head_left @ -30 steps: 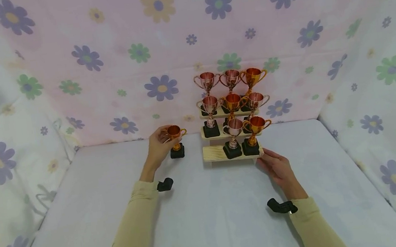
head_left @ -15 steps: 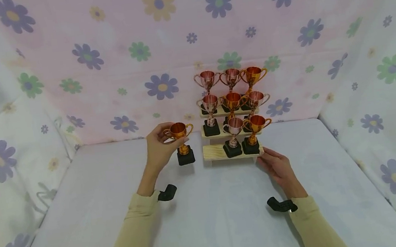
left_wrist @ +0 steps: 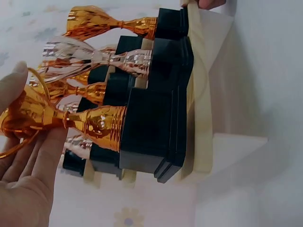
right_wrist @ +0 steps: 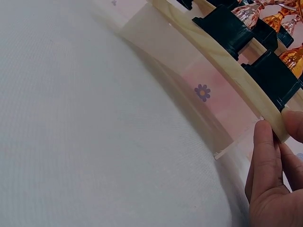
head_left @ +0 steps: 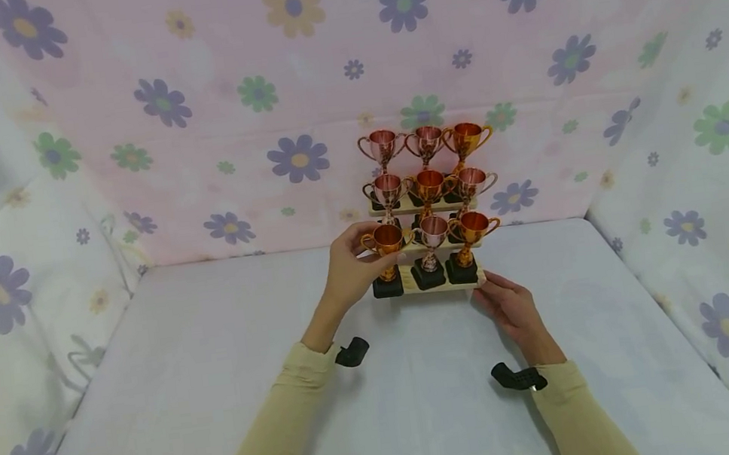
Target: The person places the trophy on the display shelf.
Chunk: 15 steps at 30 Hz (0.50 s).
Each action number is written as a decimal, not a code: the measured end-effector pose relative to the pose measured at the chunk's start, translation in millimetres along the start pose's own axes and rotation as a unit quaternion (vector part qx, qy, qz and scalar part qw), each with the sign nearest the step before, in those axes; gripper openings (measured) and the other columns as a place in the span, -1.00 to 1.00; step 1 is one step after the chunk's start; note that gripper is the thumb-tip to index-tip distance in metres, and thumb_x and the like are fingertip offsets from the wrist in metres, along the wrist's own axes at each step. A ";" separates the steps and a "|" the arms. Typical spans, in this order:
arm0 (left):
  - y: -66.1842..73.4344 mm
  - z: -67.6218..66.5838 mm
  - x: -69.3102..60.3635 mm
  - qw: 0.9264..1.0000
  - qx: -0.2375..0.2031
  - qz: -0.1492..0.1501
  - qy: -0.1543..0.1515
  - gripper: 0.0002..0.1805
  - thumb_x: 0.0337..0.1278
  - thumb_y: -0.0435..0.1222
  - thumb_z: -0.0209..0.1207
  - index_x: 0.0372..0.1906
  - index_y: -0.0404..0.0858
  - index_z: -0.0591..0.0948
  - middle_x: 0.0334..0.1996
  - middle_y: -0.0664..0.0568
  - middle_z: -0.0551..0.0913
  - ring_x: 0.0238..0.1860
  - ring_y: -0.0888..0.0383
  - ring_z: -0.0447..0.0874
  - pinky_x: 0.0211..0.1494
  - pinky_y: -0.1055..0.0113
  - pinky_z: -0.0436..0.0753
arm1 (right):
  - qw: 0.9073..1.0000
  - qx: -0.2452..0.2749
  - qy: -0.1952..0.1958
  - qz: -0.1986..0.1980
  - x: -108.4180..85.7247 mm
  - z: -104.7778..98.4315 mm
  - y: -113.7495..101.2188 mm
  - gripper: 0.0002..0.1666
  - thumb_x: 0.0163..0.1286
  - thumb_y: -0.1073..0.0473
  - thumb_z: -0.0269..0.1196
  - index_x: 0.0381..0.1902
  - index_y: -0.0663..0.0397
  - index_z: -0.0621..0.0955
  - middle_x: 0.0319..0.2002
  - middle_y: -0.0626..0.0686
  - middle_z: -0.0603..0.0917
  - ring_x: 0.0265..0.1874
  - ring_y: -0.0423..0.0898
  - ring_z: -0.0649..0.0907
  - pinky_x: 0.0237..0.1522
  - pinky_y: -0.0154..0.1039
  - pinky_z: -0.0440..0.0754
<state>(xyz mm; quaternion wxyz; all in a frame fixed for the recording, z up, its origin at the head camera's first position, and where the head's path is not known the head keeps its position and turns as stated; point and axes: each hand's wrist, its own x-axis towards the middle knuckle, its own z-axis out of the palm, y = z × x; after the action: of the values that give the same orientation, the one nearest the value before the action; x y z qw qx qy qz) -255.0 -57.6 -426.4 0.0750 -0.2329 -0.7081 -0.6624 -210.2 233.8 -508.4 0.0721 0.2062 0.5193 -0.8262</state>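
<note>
My left hand (head_left: 352,267) grips a small gold trophy cup (left_wrist: 102,125) by its bowl, thumb on one side and fingers on the other. Its black base is over the left end of the lowest board (left_wrist: 203,123) of a three-step wooden stand; whether it touches the wood I cannot tell. A rose-coloured trophy (head_left: 434,234) and another gold trophy (head_left: 474,231) stand upright to its right on that same board. At the board's right end, my right hand (right_wrist: 272,189) pinches the wooden edge between thumb and fingers.
Rose and gold trophies fill the middle row (head_left: 429,187) and the top row (head_left: 428,144) behind. Clear side supports (right_wrist: 239,146) hold the boards above the white tabletop (head_left: 186,386). A flowered cloth wall (head_left: 231,198) rises at the back.
My left hand has carried the gold trophy rightward from beside the stand to the left end of the lowest board. My right hand has stayed at the board's right end.
</note>
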 end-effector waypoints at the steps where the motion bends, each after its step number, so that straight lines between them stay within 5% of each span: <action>1: -2.1 2.1 1.4 1.000 0.001 -0.001 0.005 -0.44 0.01 -0.49 0.47 0.16 -0.41 0.56 0.04 -0.27 0.66 -0.03 -0.09 0.73 -0.02 0.23 0.80 | 1.000 -0.001 0.000 0.000 0.1 0.1 0.0 -0.31 0.56 0.24 0.15 0.56 0.14 0.25 0.45 0.12 0.36 -0.05 -0.31 0.69 0.16 -0.41 0.64; 9: -13.6 9.1 7.2 1.000 0.003 -0.005 0.022 -0.46 0.03 -0.49 0.46 0.17 -0.39 0.56 0.02 -0.26 0.68 -0.12 0.05 0.72 -0.04 0.27 0.79 | 1.000 -0.008 0.003 -0.005 1.3 1.4 1.2 -0.30 0.55 0.25 0.17 0.56 0.17 0.25 0.52 0.17 0.29 -0.06 -0.32 0.69 0.17 -0.42 0.63; 15: -15.9 10.6 9.3 1.000 -0.002 -0.005 0.015 -0.44 0.06 -0.49 0.44 0.21 -0.38 0.55 0.06 -0.26 0.67 -0.05 -0.07 0.73 0.02 0.20 0.79 | 1.000 -0.008 0.005 -0.007 2.5 0.0 1.4 -0.31 0.56 0.25 0.16 0.56 0.17 0.24 0.52 0.18 0.28 -0.06 -0.32 0.68 0.17 -0.42 0.63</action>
<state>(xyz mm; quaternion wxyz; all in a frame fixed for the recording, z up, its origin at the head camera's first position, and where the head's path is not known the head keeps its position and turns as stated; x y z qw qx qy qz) -267.9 -45.3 -438.1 0.0824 -0.2196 -0.7069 -0.6673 -212.0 233.4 -510.6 0.0653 0.2057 0.5281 -0.8213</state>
